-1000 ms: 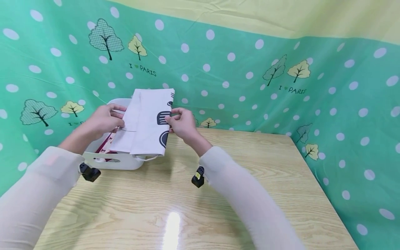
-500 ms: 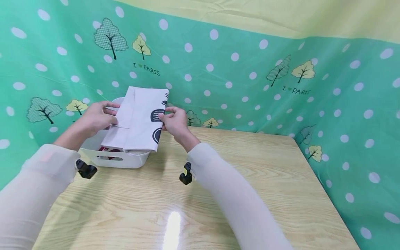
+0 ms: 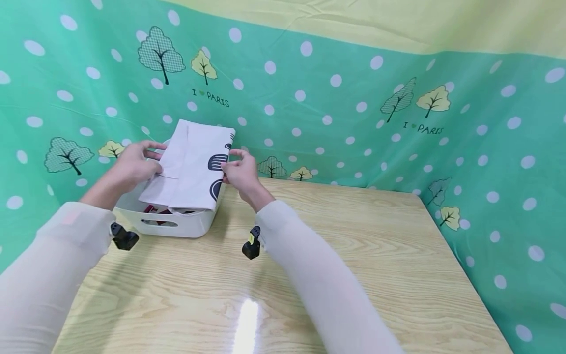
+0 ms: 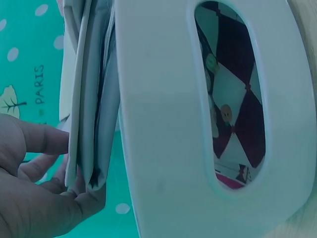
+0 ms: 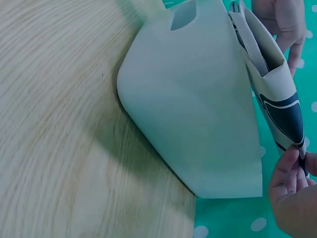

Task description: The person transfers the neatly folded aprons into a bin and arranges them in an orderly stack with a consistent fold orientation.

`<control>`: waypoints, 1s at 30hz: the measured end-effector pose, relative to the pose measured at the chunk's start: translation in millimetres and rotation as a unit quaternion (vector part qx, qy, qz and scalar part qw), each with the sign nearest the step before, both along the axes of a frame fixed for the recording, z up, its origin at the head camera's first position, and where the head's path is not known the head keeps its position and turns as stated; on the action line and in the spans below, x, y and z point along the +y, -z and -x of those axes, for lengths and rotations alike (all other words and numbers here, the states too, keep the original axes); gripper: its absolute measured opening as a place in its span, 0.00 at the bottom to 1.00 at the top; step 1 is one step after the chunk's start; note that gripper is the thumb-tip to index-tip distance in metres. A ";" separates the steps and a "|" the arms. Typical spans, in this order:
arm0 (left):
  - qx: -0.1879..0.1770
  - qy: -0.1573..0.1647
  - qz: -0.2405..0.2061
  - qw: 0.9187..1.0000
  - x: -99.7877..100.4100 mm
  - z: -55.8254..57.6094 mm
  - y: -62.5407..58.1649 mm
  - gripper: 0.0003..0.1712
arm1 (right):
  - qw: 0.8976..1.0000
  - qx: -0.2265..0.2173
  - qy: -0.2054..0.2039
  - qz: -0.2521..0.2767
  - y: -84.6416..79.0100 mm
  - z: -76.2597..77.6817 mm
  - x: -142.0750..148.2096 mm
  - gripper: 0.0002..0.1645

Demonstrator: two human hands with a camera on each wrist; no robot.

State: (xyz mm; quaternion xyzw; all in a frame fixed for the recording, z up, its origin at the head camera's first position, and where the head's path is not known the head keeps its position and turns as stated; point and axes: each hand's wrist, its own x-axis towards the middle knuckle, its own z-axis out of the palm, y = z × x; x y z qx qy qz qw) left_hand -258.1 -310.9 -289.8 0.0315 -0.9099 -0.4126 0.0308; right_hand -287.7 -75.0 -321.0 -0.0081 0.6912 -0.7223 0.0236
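Observation:
A folded white apron [image 3: 194,164] with dark utensil prints lies level over the top of a white plastic basket [image 3: 192,227]. My left hand [image 3: 138,160] grips the apron's left edge between thumb and fingers. At its right edge, my right hand [image 3: 243,172] pinches the printed side. In the left wrist view the folded layers [image 4: 91,99] sit close above the basket rim. A ribbed white strap [image 5: 255,47] shows between the layers in the right wrist view. Below the apron, inside the basket, is a maroon and cream diamond-patterned item [image 4: 240,54], seen through the handle slot.
The basket stands at the back left of a wood-grain table [image 3: 353,246], close to a green dotted curtain [image 3: 300,108]. That curtain also runs along the table's right side. Small black cameras [image 3: 124,237] are strapped at both wrists.
Both hands have carried the apron a little left and down, further over the basket. The strap that hung below its front edge is less visible now. Both grips are unchanged.

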 end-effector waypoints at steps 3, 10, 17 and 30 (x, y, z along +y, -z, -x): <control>0.004 -0.008 0.011 1.000 -4.3 0.8 2.9 0.38 | 1.000 -0.007 -0.003 0.009 2.9 -0.9 -5.2 0.24; 0.010 -0.016 0.031 0.999 -15.1 3.5 7.7 0.38 | 1.000 -0.015 -0.008 0.010 1.5 -2.5 -16.7 0.27; 0.014 -0.024 0.030 0.999 -17.6 6.0 13.5 0.39 | 0.999 -0.035 0.006 0.004 0.9 -1.8 -22.5 0.28; 0.008 -0.028 0.041 0.999 -11.9 11.1 20.3 0.41 | 0.998 -0.050 0.004 -0.046 -1.0 0.9 -17.8 0.26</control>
